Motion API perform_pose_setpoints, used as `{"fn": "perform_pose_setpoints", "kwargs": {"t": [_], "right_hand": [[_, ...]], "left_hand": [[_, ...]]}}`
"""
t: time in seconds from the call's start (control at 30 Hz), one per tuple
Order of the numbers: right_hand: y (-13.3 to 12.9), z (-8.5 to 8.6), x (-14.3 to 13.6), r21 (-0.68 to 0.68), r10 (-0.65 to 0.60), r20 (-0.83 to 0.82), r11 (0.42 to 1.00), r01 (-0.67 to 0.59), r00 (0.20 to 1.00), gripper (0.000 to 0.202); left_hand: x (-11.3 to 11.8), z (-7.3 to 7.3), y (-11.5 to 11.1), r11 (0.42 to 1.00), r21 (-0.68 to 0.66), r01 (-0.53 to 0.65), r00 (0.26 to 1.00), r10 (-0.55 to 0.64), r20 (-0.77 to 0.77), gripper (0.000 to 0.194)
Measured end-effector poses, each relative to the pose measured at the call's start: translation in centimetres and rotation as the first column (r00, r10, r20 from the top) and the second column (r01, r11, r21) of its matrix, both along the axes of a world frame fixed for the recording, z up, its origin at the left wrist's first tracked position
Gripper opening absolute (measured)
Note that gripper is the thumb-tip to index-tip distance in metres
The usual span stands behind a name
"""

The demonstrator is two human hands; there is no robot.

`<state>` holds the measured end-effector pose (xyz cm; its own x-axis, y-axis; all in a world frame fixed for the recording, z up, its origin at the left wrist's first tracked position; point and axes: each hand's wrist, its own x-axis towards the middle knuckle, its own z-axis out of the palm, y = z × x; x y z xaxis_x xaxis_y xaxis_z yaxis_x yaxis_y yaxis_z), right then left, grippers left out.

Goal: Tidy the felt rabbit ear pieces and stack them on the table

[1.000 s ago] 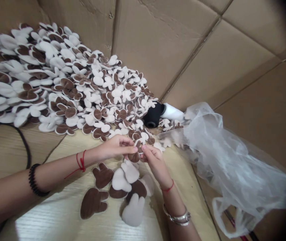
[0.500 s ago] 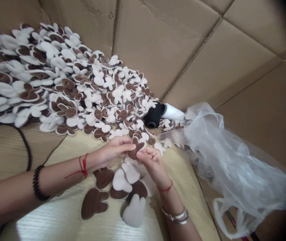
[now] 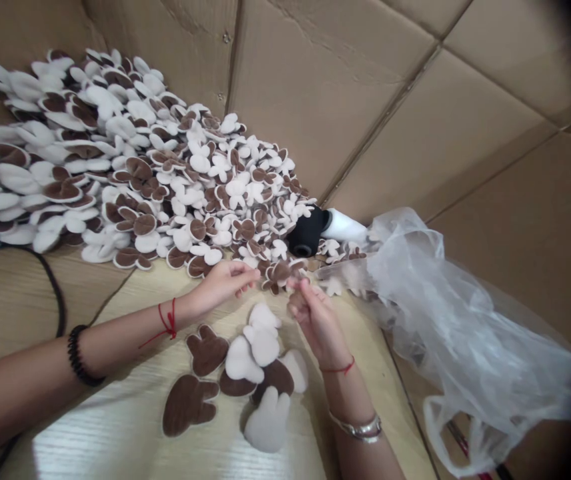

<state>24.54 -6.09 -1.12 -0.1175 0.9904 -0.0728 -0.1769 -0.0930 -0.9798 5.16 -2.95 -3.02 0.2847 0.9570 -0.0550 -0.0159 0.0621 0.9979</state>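
My left hand (image 3: 230, 285) is above the mat, its fingers curled and thumb near the forefinger, with nothing visible in them. To its right my right hand (image 3: 314, 313) has its fingers drawn together, blurred at the tips, and no piece shows in it. Between the two hands, at the pile's front edge, is a blurred brown bunny-head felt piece (image 3: 279, 272); I cannot tell whether it rests there or is in the air. Below my hands lie several larger bunny-head pieces, among them a brown one (image 3: 190, 405) and a white one (image 3: 268, 420), some overlapping.
A large heap of white and brown bunny-shaped pieces (image 3: 165, 167) leans against the cardboard wall (image 3: 315, 80). At its right end are a black cylindrical object (image 3: 308, 230) and a white roll (image 3: 345, 225). A clear plastic bag (image 3: 445, 287) lies at right; a black cable (image 3: 53, 287) runs at left.
Both hands held the brown bunny piece together; now they have parted and let it go. My right hand moved right, and the piece is at the heap's front edge.
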Motion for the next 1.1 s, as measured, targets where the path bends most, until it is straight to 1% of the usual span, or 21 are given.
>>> {"fn": "perform_pose_setpoints", "kwargs": {"t": [0.03, 0.07, 0.13, 0.2, 0.27, 0.33, 0.37, 0.43, 0.5, 0.53, 0.57, 0.63, 0.7, 0.73, 0.83, 0.93, 1.0, 1.03, 1.1], "right_hand": [[0.2, -0.1, 0.1, 0.044, -0.102, -0.079, 0.993, 0.106, 0.992, 0.035], [0.4, -0.2, 0.1, 0.076, -0.173, -0.141, 0.980, 0.185, 0.975, 0.036], [0.6, -0.2, 0.1, 0.104, -0.244, -0.202, 0.958, 0.268, 0.949, 0.037], [0.6, -0.3, -0.1, 0.102, -0.275, -0.221, 0.948, 0.303, 0.936, 0.035], [0.6, -0.4, -0.2, 0.078, -0.265, -0.222, 0.954, 0.288, 0.938, 0.035], [0.9, -0.7, -0.1, 0.019, -0.210, -0.216, 0.976, 0.219, 0.954, 0.038], [1.1, -0.8, 0.1, -0.023, -0.176, -0.215, 0.984, 0.175, 0.961, 0.041], [1.5, -1.0, 0.6, -0.099, -0.134, -0.212, 0.988, 0.115, 0.968, 0.046], [1.9, -1.0, 1.2, -0.137, -0.146, -0.181, 0.983, 0.122, 0.973, 0.045], [2.0, -1.0, 1.4, -0.144, -0.156, -0.152, 0.980, 0.135, 0.976, 0.043], [2.0, -0.9, 1.6, -0.150, -0.160, -0.114, 0.978, 0.142, 0.980, 0.041], [1.9, -0.7, 1.9, -0.181, -0.132, -0.019, 0.975, 0.127, 0.991, 0.037], [1.7, -0.6, 2.1, -0.231, -0.070, 0.070, 0.969, 0.084, 0.995, 0.037], [1.7, -0.5, 2.1, -0.260, -0.034, 0.101, 0.964, 0.060, 0.994, 0.038], [1.7, -0.5, 2.4, -0.346, 0.050, 0.120, 0.938, -0.006, 0.992, 0.043], [1.8, -0.3, 2.6, -0.394, 0.080, 0.055, 0.918, -0.052, 0.995, 0.050], [1.7, -0.1, 2.5, -0.399, 0.111, -0.003, 0.911, -0.103, 0.994, 0.054], [1.5, 0.1, 2.4, -0.399, 0.138, -0.031, 0.906, -0.139, 0.990, 0.056], [1.1, 0.4, 2.0, -0.404, 0.211, -0.075, 0.887, -0.223, 0.975, 0.060]], "left_hand": [[-0.1, -0.2, 0.1, 0.998, 0.015, -0.057, 0.998, 0.057, 0.010, 0.024], [-0.2, -0.3, 0.3, 0.996, 0.028, -0.088, 0.996, 0.088, 0.015, 0.024], [-0.3, -0.5, 0.4, 0.994, 0.047, -0.098, 0.995, 0.099, -0.004, 0.024], [-0.4, -0.7, 0.6, 0.995, 0.063, -0.076, 0.995, 0.080, -0.059, 0.024], [-0.6, -0.6, 0.9, 0.995, 0.094, -0.045, 0.987, 0.059, -0.146, 0.025], [-1.0, -0.5, 1.4, 0.988, 0.151, 0.024, 0.967, 0.016, -0.253, 0.026], [-1.3, -0.3, 1.6, 0.980, 0.181, 0.087, 0.949, -0.026, -0.315, 0.025], [-1.7, -0.1, 1.9, 0.945, 0.201, 0.259, 0.890, -0.153, -0.429, 0.024], [-1.9, 0.1, 1.7, 0.901, 0.176, 0.396, 0.820, -0.261, -0.509, 0.026], [-1.8, 0.1, 1.4, 0.883, 0.169, 0.437, 0.786, -0.284, -0.549, 0.030], [-1.6, 0.0, 1.0, 0.871, 0.177, 0.458, 0.758, -0.278, -0.590, 0.035], [-0.9, -0.3, -0.1, 0.858, 0.231, 0.459, 0.711, -0.198, -0.675, 0.044], [-0.2, -0.9, -1.0, 0.843, 0.289, 0.455, 0.679, -0.118, -0.725, 0.042], [0.1, -1.3, -1.4, 0.837, 0.306, 0.454, 0.675, -0.099, -0.731, 0.038], [0.6, -2.3, -1.6, 0.834, 0.328, 0.445, 0.703, -0.097, -0.705, 0.025], [0.7, -2.8, -1.5, 0.849, 0.376, 0.373, 0.784, -0.072, -0.616, 0.018], [0.7, -2.5, -1.7, 0.849, 0.442, 0.290, 0.850, -0.016, -0.526, 0.021], [0.8, -2.1, -1.8, 0.839, 0.486, 0.243, 0.876, 0.025, -0.481, 0.023], [0.8, -1.3, -2.0, 0.796, 0.577, 0.181, 0.903, 0.098, -0.418, 0.029]]}}
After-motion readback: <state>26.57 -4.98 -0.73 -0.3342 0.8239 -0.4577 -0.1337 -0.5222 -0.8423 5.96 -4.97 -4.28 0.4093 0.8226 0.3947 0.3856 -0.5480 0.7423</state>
